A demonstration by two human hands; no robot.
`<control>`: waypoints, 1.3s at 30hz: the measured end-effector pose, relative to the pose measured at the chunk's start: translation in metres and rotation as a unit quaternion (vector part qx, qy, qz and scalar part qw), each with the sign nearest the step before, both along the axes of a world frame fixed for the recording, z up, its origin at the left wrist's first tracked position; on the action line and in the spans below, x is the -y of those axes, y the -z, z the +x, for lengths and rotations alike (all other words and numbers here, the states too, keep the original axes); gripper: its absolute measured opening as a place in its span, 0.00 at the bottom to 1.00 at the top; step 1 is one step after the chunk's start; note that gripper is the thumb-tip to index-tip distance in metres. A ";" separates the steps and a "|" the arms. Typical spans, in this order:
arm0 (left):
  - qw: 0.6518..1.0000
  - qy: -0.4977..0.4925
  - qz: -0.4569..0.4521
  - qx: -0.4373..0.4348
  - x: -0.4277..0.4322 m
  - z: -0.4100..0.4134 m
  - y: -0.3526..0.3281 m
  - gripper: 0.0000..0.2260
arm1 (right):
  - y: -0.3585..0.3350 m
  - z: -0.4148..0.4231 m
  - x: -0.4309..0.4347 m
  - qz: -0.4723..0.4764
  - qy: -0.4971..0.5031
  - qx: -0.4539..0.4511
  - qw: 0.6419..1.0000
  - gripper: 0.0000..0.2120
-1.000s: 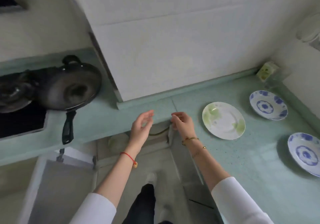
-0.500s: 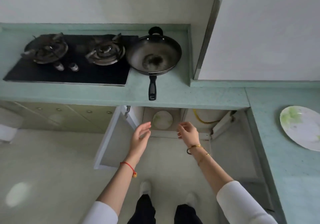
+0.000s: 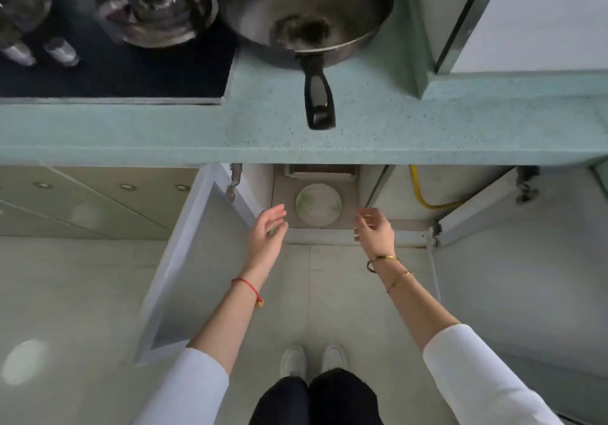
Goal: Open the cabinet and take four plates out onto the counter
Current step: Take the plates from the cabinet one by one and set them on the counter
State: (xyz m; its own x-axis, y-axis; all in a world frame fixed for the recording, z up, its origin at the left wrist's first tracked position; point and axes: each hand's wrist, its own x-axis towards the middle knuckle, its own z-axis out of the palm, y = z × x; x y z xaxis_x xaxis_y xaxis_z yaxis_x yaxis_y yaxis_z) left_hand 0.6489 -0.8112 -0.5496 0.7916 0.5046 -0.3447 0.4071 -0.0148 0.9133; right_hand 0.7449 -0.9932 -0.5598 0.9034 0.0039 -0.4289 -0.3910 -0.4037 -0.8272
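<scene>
The cabinet under the green counter (image 3: 378, 135) stands open, its left door (image 3: 194, 253) and right door (image 3: 513, 260) both swung out. On its floor lies a white plate with a green pattern (image 3: 318, 205). My left hand (image 3: 267, 234) hovers just left of the plate, fingers apart and empty. My right hand (image 3: 375, 229) hovers just right of it, fingers loosely curled and holding nothing. Neither hand touches the plate.
A dark frying pan (image 3: 312, 13) sits on the counter above the cabinet, its handle (image 3: 318, 99) pointing over the edge. The black gas hob (image 3: 115, 63) lies to the left. A yellow hose (image 3: 421, 191) runs inside the cabinet at the right. My feet (image 3: 312, 359) stand on the tiled floor.
The view has turned away from the plates on the right counter and dropped toward the open cabinet. Both hands have moved closer to either side of the plate inside.
</scene>
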 end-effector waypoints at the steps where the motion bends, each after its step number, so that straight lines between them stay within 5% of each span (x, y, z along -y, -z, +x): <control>1: 1.000 -0.001 0.004 -0.001 -0.003 0.010 0.030 0.16 | 0.028 0.009 -0.003 -0.001 0.001 0.007 1.000 0.08; 10: 0.999 0.006 0.031 -0.028 -0.035 0.099 0.290 0.19 | 0.289 0.084 -0.026 -0.044 -0.040 0.053 0.997 0.09; 18: 0.997 -0.002 0.072 -0.020 -0.077 0.163 0.454 0.22 | 0.455 0.156 -0.052 -0.082 -0.093 0.093 0.988 0.16; 27: 0.995 -0.005 0.091 -0.045 -0.097 0.225 0.535 0.26 | 0.528 0.221 -0.066 -0.149 -0.082 0.120 0.978 0.17; 39: 0.994 0.034 0.094 -0.043 -0.090 0.234 0.548 0.28 | 0.542 0.225 -0.070 -0.128 -0.081 0.136 0.979 0.14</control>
